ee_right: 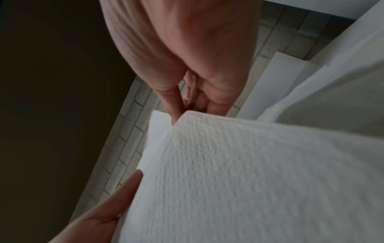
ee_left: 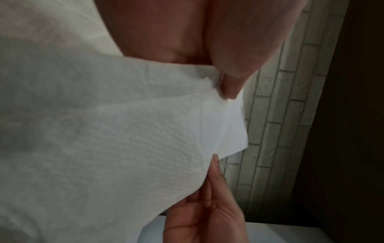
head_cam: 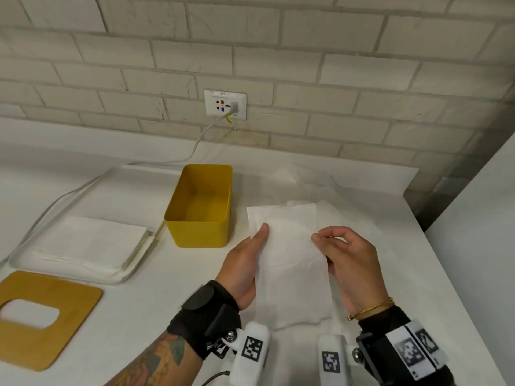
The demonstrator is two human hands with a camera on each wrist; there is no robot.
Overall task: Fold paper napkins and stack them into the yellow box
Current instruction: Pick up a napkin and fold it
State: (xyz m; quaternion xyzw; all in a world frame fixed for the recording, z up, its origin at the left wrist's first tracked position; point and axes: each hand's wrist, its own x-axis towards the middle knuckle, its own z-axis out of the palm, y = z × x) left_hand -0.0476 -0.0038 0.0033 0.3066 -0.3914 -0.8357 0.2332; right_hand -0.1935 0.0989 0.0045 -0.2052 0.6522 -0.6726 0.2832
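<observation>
1. The yellow box [head_cam: 201, 203] stands empty on the table [head_cam: 139, 302]; nothing is stacked in it yet.
2. The left hand [head_cam: 245, 270] and right hand [head_cam: 349, 264] pinch one folded napkin [head_cam: 289, 263] by its side edges, above the table just right of the box.
3. A pile of unfolded napkins [head_cam: 89, 240] waits on the tray [head_cam: 69, 274] to the left, so most of the task likely remains.

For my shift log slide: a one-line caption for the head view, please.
Both hands, left hand and right hand, hold a folded napkin beside the empty yellow box.
</observation>
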